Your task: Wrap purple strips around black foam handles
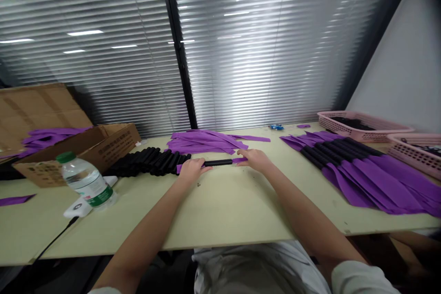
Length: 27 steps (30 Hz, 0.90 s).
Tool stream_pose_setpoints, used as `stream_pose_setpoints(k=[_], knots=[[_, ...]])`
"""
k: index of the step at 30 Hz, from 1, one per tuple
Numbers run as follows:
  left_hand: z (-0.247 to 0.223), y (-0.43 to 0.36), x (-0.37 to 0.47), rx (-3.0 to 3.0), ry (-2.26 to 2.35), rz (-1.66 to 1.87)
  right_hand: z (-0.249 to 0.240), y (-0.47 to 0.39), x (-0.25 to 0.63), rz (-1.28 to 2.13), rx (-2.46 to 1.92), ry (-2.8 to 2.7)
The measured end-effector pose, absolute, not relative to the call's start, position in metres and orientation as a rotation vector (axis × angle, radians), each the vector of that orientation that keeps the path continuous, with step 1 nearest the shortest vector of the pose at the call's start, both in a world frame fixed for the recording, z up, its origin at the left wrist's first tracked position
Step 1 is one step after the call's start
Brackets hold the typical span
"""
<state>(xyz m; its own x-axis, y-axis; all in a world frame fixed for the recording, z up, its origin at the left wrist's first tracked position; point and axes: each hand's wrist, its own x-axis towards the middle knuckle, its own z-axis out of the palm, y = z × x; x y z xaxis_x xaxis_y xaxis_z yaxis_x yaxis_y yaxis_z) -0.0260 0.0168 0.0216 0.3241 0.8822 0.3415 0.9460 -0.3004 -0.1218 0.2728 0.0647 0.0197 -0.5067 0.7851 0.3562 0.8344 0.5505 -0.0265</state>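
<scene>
A black foam tube [218, 162] lies level between my two hands, over the middle of the table. From both of its ends sticks out a flat purple band [240, 160]. My left hand [192, 170] is closed around the tube's left end, and a bit of purple shows beyond it. Fingers of my right hand [257, 160] pinch the band just off the tube's right end. Behind them lies a pile of loose purple bands [206, 141]. To the left, several bare black tubes [148, 161] lie in a row.
At right, several tubes with purple bands through them [365, 170] lie stacked, with pink baskets [365, 134] behind. At left stand a cardboard box [113, 144], a water bottle [87, 181] and a white device [78, 207] with a black cable. Window blinds rise behind the table [227, 211].
</scene>
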Motion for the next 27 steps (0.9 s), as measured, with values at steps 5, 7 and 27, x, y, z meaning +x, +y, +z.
stream_pose_setpoints(k=[5, 7, 27], knots=[[0.025, 0.014, -0.024, -2.311, -1.655, -0.291, 0.024, 0.062, 0.274, -0.280, -1.438, -2.490], [0.028, 0.012, -0.023, -2.328, -1.665, -0.285, 0.025, 0.063, 0.274, -0.288, -1.447, -2.507], [0.022, 0.012, -0.027, -2.610, -1.405, -0.311, 0.016, 0.067, 0.281, -0.205, -1.473, -2.502]])
